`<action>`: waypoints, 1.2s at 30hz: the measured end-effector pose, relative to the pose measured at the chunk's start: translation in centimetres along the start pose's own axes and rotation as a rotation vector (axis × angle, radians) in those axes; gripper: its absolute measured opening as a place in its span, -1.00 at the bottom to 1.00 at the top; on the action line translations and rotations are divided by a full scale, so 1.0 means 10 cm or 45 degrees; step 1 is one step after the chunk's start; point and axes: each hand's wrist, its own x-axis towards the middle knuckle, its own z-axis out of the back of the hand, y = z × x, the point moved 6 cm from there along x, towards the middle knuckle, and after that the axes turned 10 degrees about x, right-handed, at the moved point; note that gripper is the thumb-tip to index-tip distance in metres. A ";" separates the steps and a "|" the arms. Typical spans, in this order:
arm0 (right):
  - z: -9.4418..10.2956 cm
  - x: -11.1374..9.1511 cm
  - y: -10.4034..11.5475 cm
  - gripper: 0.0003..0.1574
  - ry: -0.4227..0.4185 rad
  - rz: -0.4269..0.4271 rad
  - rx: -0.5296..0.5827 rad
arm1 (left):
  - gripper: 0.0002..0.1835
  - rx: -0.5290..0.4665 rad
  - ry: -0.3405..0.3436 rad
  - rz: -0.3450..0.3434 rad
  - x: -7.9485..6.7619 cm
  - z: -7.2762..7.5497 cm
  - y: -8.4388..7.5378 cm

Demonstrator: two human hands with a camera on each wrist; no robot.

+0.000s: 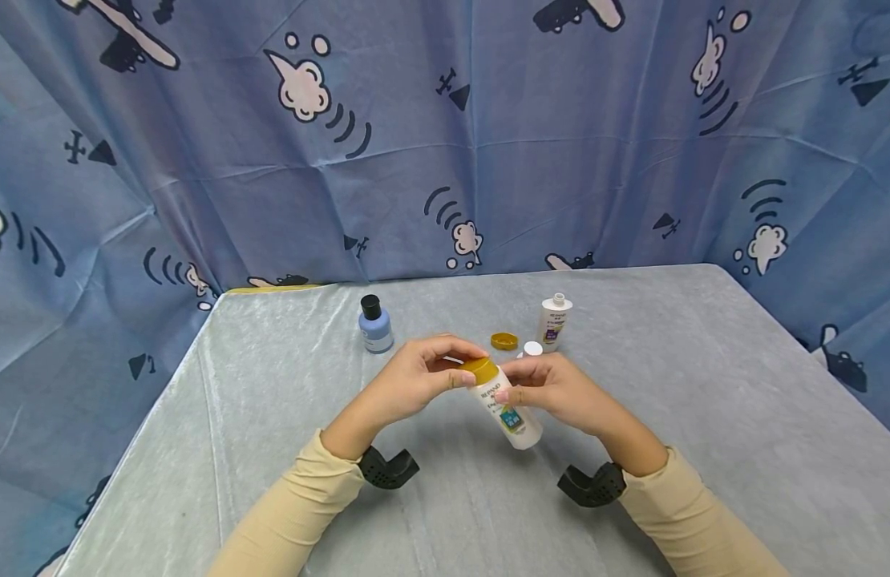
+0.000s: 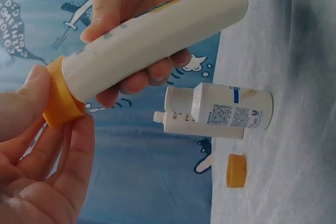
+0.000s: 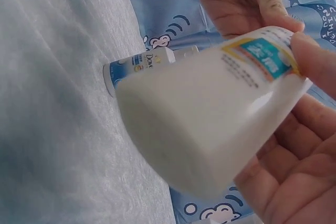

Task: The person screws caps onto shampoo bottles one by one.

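Observation:
A white bottle with a yellow cap is held tilted above the table, its capped end up and to the left. My left hand pinches that cap between thumb and fingers. Around the body, my right hand has its thumb on the label side and its fingers behind. The right wrist view shows the bottle's base close up. Beyond the hands stand an uncapped white bottle with a bare neck and a second white bottle with a white cap, mostly hidden by the right hand in the head view.
A loose yellow cap lies on the table near the two standing bottles. Farther left stands a blue bottle with a black cap. Grey cloth covers the table, and a patterned blue curtain hangs behind it.

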 end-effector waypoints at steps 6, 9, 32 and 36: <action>-0.01 -0.01 0.02 -0.55 -0.040 0.013 0.000 | -0.66 -0.078 -0.042 0.127 0.01 0.02 0.06; 0.01 -0.02 0.03 -0.56 -0.179 -0.001 -0.047 | -0.60 -0.118 -0.136 0.262 0.01 0.04 0.12; -0.13 -0.09 0.17 -0.70 -0.645 0.358 -0.403 | -0.56 -0.231 -0.512 0.331 -0.02 -0.09 0.14; -0.14 -0.08 0.16 -0.67 -0.650 0.384 -0.404 | -0.58 -0.200 -0.515 0.320 -0.03 -0.10 0.13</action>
